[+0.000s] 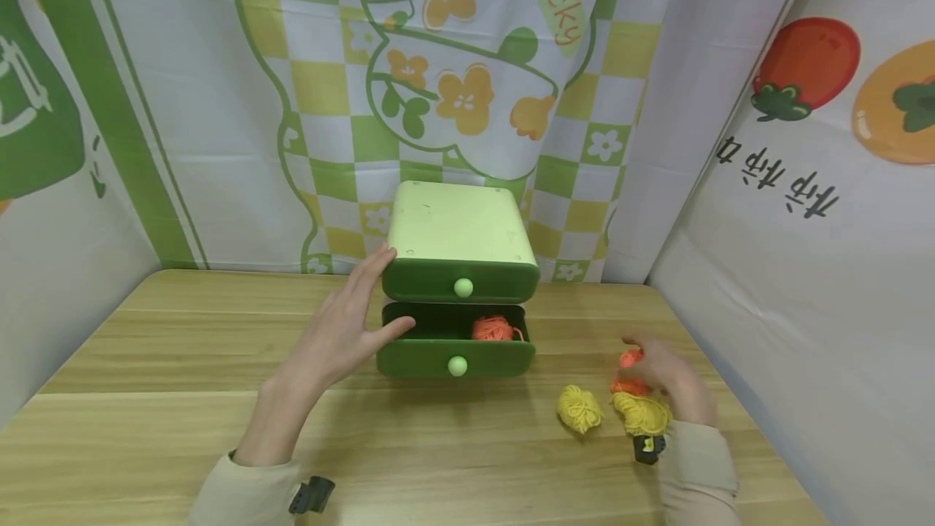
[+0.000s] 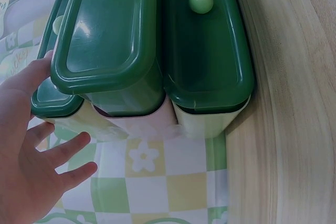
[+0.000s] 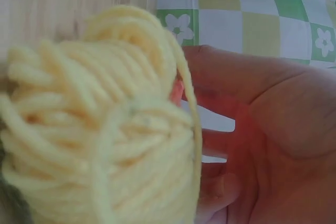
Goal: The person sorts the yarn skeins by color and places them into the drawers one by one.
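A small drawer cabinet (image 1: 460,217) with a pale green top and dark green fronts stands at the back. One drawer (image 1: 431,358) is pulled out, with an orange yarn ball (image 1: 493,329) inside at the right. My left hand (image 1: 332,339) is at the cabinet's left side, fingers spread, thumb by the open drawer's left corner. At the right, my right hand (image 1: 661,368) reaches over another orange yarn ball (image 1: 630,386), fingers partly around it and apart from the thumb. A yellow yarn ball (image 3: 105,129) fills the right wrist view and hides most of the orange one.
Another yellow yarn ball (image 1: 579,409) lies on the wooden table (image 1: 438,461), right of the open drawer. A shut drawer (image 2: 205,40) sits below the pulled-out one. A patterned curtain (image 1: 343,128) hangs behind, and a printed sheet (image 1: 818,266) borders the right side.
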The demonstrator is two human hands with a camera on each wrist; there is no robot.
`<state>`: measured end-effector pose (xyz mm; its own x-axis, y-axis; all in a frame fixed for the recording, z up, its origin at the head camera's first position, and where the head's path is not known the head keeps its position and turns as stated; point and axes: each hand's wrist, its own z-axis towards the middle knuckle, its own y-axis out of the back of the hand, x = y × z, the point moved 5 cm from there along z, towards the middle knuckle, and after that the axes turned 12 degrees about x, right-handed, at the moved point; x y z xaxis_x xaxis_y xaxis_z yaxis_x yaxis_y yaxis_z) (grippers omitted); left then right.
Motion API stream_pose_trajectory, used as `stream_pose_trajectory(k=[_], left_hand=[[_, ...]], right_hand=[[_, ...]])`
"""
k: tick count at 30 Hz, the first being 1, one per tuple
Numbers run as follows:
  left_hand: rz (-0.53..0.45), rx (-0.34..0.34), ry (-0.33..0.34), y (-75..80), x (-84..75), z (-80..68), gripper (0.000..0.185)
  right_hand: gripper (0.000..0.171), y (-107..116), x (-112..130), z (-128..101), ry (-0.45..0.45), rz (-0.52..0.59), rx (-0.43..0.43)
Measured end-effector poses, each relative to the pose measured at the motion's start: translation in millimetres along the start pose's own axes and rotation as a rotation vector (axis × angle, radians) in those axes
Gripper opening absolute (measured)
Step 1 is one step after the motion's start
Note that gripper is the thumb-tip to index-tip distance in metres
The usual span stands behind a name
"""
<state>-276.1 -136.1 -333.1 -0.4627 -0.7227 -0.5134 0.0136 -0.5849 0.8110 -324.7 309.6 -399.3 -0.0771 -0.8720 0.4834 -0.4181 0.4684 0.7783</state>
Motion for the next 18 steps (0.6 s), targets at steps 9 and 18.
stream_pose_trajectory(k=[9,18], left_hand=[[0.004,0.005,0.000,1.4,-1.2,-0.3,0.093],[0.002,0.004,0.001,0.3,-0.5,0.0,0.092]], right_hand=[[0.079,-0.3,-3.0,-0.3,-0.038,0.028,0.009],[0.062,-2.4,-3.7,0.0,-0.057,0.000,0.038]])
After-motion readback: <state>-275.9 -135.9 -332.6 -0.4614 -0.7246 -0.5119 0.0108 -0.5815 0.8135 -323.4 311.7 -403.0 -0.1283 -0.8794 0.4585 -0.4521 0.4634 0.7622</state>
